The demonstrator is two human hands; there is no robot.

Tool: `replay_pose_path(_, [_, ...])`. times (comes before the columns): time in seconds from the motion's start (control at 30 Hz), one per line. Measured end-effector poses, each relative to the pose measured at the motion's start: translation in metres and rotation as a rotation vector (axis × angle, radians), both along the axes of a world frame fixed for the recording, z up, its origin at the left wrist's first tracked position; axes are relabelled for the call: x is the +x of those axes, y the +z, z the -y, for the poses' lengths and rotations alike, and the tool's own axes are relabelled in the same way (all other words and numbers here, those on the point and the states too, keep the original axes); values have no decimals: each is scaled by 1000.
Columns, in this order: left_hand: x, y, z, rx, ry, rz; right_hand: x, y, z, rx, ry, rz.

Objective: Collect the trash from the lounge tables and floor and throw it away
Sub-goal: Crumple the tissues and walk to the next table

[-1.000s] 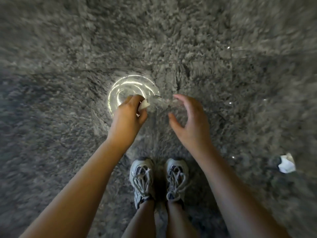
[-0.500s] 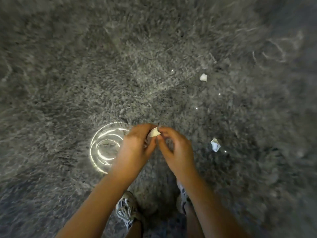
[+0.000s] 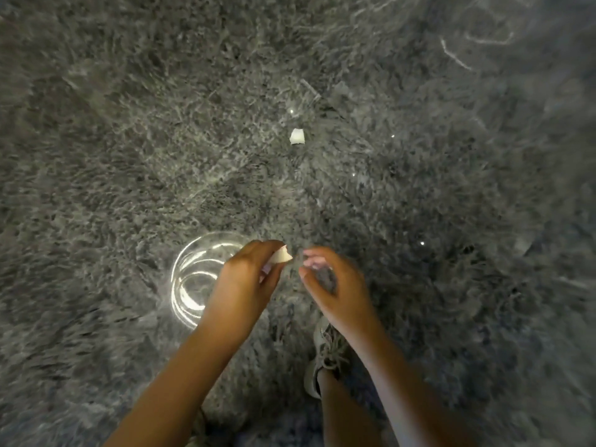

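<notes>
My left hand (image 3: 245,285) grips the rim of a clear plastic cup (image 3: 196,279), seen from above, and pinches a small white paper scrap (image 3: 282,255) between thumb and fingers at the cup's right edge. Just right of the scrap, my right hand (image 3: 335,285) hovers with thumb and fingers curved apart, holding nothing I can see. A second white paper scrap (image 3: 297,137) lies on the grey shag carpet (image 3: 129,140) farther ahead.
The shaggy carpet fills the whole view. My right shoe (image 3: 325,359) stands below my right hand. A few tiny bright specks (image 3: 422,243) glint in the pile to the right.
My right hand has drawn slightly away from the scrap it touched half a second ago. The view has shifted forward, so the far scrap sits nearer the middle and another scrap at the right has left view.
</notes>
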State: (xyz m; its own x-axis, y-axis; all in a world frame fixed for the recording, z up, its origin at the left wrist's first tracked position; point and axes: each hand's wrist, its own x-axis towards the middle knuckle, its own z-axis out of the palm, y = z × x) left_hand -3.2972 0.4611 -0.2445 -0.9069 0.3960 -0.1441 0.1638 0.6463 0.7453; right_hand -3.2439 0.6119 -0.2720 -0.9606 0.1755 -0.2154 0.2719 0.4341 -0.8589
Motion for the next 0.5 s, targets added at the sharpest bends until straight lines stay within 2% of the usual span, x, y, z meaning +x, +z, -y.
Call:
replay_pose_path(0.2, [-47, -50, -72, -56, -34, -25, -31, -79, -96, 191, -239, 176])
replay_pose_path(0.5, [-45, -242, -92, -122, -48, 104, 1, -293, -128, 436, -234, 543])
